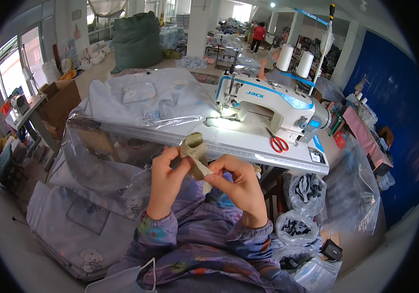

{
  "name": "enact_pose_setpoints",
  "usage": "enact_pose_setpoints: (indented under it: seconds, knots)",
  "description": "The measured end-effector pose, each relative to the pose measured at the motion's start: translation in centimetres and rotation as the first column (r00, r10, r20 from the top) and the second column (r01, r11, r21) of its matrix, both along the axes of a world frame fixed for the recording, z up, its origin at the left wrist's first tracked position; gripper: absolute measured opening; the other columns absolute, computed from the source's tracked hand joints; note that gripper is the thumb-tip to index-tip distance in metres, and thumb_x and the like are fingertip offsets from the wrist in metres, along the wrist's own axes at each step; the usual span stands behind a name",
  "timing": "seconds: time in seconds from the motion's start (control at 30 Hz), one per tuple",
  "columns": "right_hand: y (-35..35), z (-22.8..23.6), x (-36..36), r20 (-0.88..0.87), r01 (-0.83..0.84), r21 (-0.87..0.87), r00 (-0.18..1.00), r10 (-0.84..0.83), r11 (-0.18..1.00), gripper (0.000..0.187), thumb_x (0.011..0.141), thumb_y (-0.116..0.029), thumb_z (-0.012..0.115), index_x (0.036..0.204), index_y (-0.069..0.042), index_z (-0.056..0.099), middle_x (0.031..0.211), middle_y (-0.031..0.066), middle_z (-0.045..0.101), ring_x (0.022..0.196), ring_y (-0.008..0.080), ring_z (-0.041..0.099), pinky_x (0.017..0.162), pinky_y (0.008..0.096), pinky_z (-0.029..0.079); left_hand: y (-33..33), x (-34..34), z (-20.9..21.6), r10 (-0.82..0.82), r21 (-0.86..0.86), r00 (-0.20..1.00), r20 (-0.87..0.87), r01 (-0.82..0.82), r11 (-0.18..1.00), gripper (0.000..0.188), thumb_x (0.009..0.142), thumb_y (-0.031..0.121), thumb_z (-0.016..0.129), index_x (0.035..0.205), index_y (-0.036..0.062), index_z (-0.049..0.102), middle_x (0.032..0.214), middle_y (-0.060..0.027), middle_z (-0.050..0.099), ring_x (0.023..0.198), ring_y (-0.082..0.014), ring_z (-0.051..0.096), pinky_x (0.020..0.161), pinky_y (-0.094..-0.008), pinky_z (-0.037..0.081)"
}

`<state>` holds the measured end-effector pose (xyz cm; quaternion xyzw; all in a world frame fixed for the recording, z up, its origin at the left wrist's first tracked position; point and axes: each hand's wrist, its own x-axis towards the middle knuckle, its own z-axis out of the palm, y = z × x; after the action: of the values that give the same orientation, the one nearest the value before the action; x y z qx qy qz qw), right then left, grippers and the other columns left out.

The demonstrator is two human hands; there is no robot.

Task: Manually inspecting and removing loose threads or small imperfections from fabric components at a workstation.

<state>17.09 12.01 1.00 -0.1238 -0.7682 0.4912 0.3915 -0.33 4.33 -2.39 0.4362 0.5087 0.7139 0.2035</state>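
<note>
Ahead of you, a white sewing machine stands on the surface. Nearer, fingers of your left hand pinch an olive cloth roll; those of your right hand, its loose end. Likely light and soft, it's best held by rim and tail.

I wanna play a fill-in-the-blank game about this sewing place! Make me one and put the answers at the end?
1. Of the left grip and the right grip, ____ hold the olive-green cloth strip.
2. The scissors on the table have ____ handles.
3. In the picture, those scissors lie to the ____ of the cloth strip.
4. The big thread cones near the sewing machine are coloured ____.

Missing words: both; red; right; white.
</note>
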Motion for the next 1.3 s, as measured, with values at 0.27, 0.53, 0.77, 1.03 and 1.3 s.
enact_pose_setpoints:
  seconds: [0.27, 0.53, 0.77, 1.03, 1.3]
  knots:
    - [-0.3, 0.8, 1.2, 0.007, -0.131, -0.134, 0.991, 0.133, 0.982, 0.011, 0.084, 0.006, 0.073, 0.094, 0.004, 0.068, 0.090, 0.0054, 0.064, 0.084, 0.0111, 0.056, 0.073, 0.0255, 0.043, 0.3, -0.9, 0.0, -0.141, 0.108, 0.966, 0.217, 0.120, 0.987, 0.020, 0.097, 0.011, 0.066, 0.110, -0.0049, 0.069, 0.096, -0.0013, 0.069, 0.090, -0.0059, 0.059, 0.081, -0.0218, 0.046]
    - [-0.3, 1.4, 3.4, -0.374, -0.162, -0.213, 0.925, 0.073, 0.963, 0.019, 0.081, -0.010, 0.078, 0.087, 0.001, 0.063, 0.089, 0.0117, 0.062, 0.082, 0.0201, 0.059, 0.077, 0.0313, 0.046, 0.9, -1.9, -1.2, -0.138, 0.198, 0.925, 0.353, 0.070, 0.978, 0.026, 0.101, 0.013, 0.062, 0.118, -0.0046, 0.068, 0.105, -0.0022, 0.070, 0.095, -0.0073, 0.061, 0.088, -0.0238, 0.046]
    - [-2.7, 2.5, 3.3, -0.494, -0.190, -0.187, 0.867, 0.075, 0.964, 0.023, 0.079, -0.014, 0.079, 0.086, -0.004, 0.060, 0.084, 0.0138, 0.064, 0.081, 0.0221, 0.060, 0.083, 0.0411, 0.048, 0.7, -2.2, -1.7, -0.139, 0.202, 0.935, 0.326, 0.075, 0.977, 0.028, 0.100, 0.013, 0.063, 0.122, -0.0044, 0.067, 0.107, -0.0016, 0.070, 0.097, -0.0078, 0.061, 0.089, -0.0237, 0.044]
    - [-4.4, 3.6, 4.2, -0.614, -0.177, 0.193, 0.745, 0.260, 0.965, 0.019, 0.084, -0.013, 0.079, 0.085, -0.005, 0.061, 0.079, 0.0109, 0.063, 0.070, 0.0200, 0.059, 0.071, 0.0401, 0.045, 0.6, -1.5, -1.4, -0.195, 0.214, 0.919, 0.342, 0.126, 0.969, 0.031, 0.100, 0.014, 0.063, 0.124, -0.0056, 0.065, 0.109, -0.0025, 0.070, 0.099, -0.0088, 0.061, 0.092, -0.0242, 0.043]
    - [-6.4, 4.8, 4.3, -0.590, -0.076, 0.440, 0.727, 0.352, 0.895, 0.013, 0.093, -0.014, 0.073, 0.084, -0.008, 0.067, 0.084, 0.0060, 0.066, 0.069, 0.0169, 0.060, 0.066, 0.0349, 0.045, 0.0, -0.6, -0.4, -0.161, 0.143, 0.937, 0.310, 0.122, 0.982, 0.028, 0.102, 0.018, 0.058, 0.118, -0.0027, 0.066, 0.097, -0.0021, 0.070, 0.081, -0.0086, 0.062, 0.066, -0.0253, 0.046]
